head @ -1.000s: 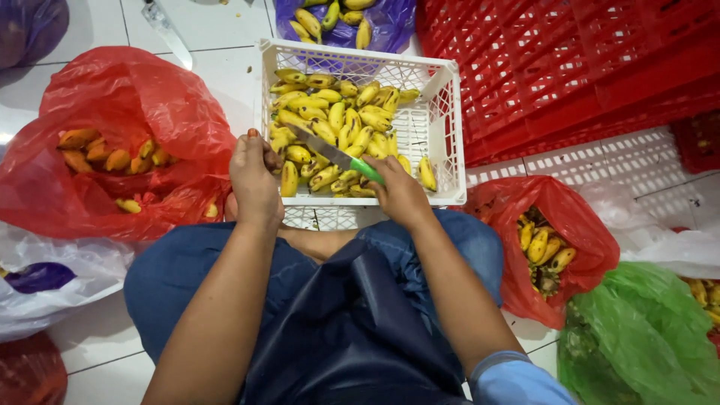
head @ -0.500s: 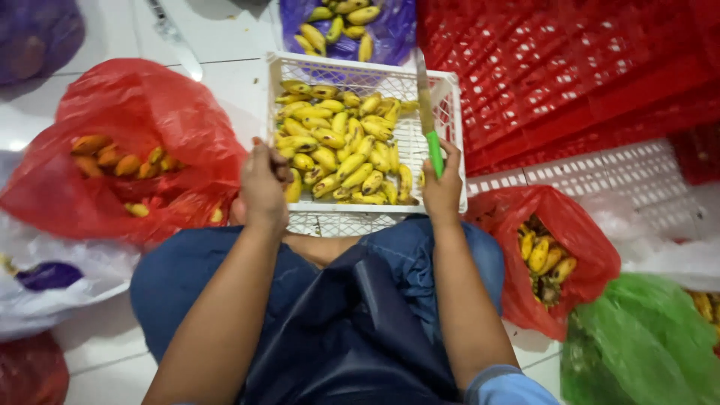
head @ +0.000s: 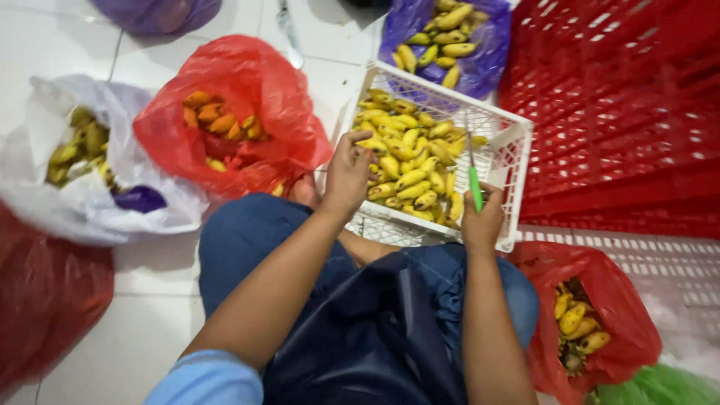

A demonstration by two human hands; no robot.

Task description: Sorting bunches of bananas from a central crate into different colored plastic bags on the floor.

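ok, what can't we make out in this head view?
- Right hand: its grip on the green-handled knife is hidden behind the hand's back.
- Left hand: fingertips are buried among the bananas in the white crate.
- Green bag: cut off by the bottom edge.
- Knife blade: too thin and blurred.
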